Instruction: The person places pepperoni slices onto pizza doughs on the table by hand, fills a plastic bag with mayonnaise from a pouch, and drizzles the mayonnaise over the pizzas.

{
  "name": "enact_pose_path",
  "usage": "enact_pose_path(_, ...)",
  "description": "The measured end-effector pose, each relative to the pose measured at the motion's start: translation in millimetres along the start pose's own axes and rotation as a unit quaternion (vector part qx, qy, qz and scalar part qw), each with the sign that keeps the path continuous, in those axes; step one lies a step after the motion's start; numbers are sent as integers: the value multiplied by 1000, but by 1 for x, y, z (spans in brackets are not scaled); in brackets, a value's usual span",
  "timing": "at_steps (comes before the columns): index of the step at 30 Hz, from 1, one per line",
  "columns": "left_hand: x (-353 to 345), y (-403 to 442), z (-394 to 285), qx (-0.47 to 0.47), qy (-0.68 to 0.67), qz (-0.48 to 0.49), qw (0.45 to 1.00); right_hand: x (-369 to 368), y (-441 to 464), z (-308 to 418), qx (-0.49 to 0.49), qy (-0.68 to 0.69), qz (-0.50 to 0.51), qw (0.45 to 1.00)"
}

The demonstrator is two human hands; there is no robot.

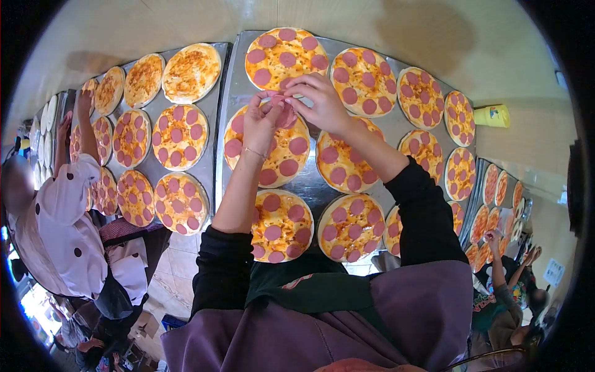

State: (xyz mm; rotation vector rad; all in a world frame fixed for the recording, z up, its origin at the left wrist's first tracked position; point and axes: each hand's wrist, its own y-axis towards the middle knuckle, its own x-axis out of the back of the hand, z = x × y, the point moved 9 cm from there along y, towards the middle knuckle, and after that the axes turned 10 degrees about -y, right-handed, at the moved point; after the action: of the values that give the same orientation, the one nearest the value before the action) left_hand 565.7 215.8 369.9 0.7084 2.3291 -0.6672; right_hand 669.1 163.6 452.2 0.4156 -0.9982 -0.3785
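My left hand [260,121] and my right hand [319,102] meet above a pizza [273,164] in the near-left part of the metal table. Between their fingertips are thin pink sausage slices [286,116], held as a small stack; how many cannot be made out. Both hands are closed on these slices. The pizza below has a cheesy orange top with sausage slices around it, partly hidden by my hands. Just beyond lies another pizza [287,59] topped with slices. A further topped pizza [347,155] is partly under my right forearm.
Several topped pizzas stand in rows on the metal table [304,189]. At left, a co-worker in a spotted white top [68,223] reaches over another table, where some pizzas [192,72] carry no slices. A yellow container [493,116] stands at right; more people work beyond.
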Motion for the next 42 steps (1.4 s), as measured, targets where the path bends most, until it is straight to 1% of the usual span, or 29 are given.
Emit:
enact_pose_path(1, 0, -2, 0, 1, 0, 0, 1000, 3, -3, 3, -1, -8, -7, 1000)
enact_pose_path(3, 3, -5, 5, 24, -55, -12, 998, 7, -5, 6, -1, -3, -11, 1000)
enact_pose_path(5, 12, -7, 3, 29, -34, -18, 999, 10, -8, 6, -2, 2, -14, 1000)
enact_pose_path(7, 19, -7, -1, 32, -13, -23, 999, 9, -8, -22, -105, 78, 3, 991)
enact_pose_path(8, 24, -7, -6, 12, 2, -38, 999, 4, -13, -40, -134, 77, -15, 988)
enact_pose_path(9, 28, -7, -11, -7, 17, -53, 998, -4, -14, -53, -134, 77, -14, 988)
enact_pose_path(11, 29, -13, -20, -21, 13, -61, 998, -17, -24, -95, -242, 110, -30, 964)
enact_pose_path(13, 32, -17, -29, -36, 10, -67, 997, -23, -23, -107, -254, 94, -16, 962)
enact_pose_path(15, 36, -22, -35, -47, -16, -68, 996, -30, -24, -116, -263, -34, 41, 963)
enact_pose_path(16, 38, -24, -37, -47, -15, -69, 996, -30, -26, -117, -263, -33, 41, 963)
enact_pose_path(18, 42, -29, -42, -55, -28, -78, 995, -23, -21, -105, -187, -233, 42, 953)
enact_pose_path(19, 43, -32, -44, -55, -28, -78, 995, -22, -21, -104, -187, -233, 43, 953)
enact_pose_path(21, 46, -38, -48, -49, -29, -86, 995, -8, -20, -95, -175, -227, -25, 958)
enact_pose_path(22, 49, -40, -50, -49, -29, -87, 995, -6, -19, -93, -175, -226, -24, 958)
enact_pose_path(24, 52, -45, -57, -58, -16, -84, 995, -11, -14, -76, -86, -215, 18, 973)
enact_pose_path(25, 51, -49, -58, -57, -16, -83, 995, -12, -15, -72, -86, -216, 18, 972)
enact_pose_path(27, 49, -57, -66, -72, 4, -89, 993, -32, -18, -49, 4, -250, 88, 964)
enact_pose_path(28, 49, -57, -65, -73, 4, -88, 993, -40, -19, -46, 5, -239, 118, 964)
enact_pose_path(29, 51, -58, -63, -68, 5, -93, 993, -43, -19, -45, 5, -239, 117, 964)
enact_pose_path(31, 55, -60, -58, -62, 6, -97, 993, -54, -20, -40, 32, -247, 149, 957)
enact_pose_path(35, 56, -66, -54, -58, 20, -89, 994, -53, -18, -34, 13, -247, 151, 957)
enact_pose_path(37, 54, -72, -54, -56, 21, -79, 995, -36, -12, -22, -4, -230, 98, 968)
enact_pose_path(39, 50, -79, -61, -70, 53, -65, 994, -22, -13, -1, -10, -217, 89, 972)
enact_pose_path(40, 48, -85, -61, -66, 60, -63, 994, -16, -13, 11, -33, -101, 86, 991)
enact_pose_path(41, 48, -91, -58, -60, 59, -53, 995, -12, -16, 24, -54, 15, 78, 995)
enact_pose_path(42, 48, -98, -56, -64, 89, -48, 993, -9, -21, 40, -61, 6, 73, 995)
